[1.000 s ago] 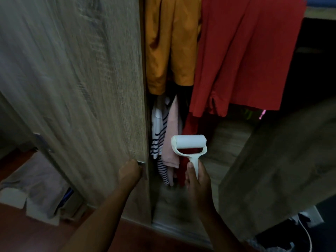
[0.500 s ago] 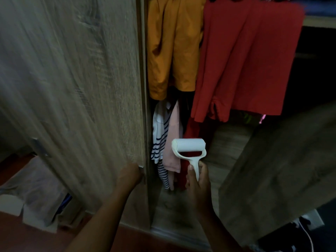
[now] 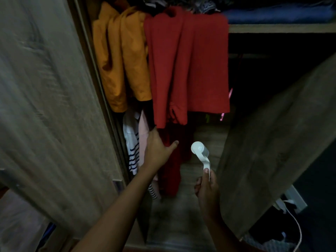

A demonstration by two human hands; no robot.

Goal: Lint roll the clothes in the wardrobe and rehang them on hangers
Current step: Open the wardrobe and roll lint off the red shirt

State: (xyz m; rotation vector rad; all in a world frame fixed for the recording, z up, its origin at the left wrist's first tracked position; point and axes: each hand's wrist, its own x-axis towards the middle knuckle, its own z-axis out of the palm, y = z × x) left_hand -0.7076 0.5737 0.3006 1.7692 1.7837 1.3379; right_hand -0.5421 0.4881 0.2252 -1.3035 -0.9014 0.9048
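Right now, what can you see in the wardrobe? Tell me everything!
orange top: one, orange, hanging at the left
red top: one, red, hanging in the middle
striped top: one, white with dark stripes, hanging low behind the left hand
pink top: one, pale pink, beside the striped top
blue cloth: one, blue, folded on the upper shelf
doors: two, wood, open at each side
lint roller: one, white, in the right hand
hands: left hand open, reaching to the clothes; right hand gripping the roller
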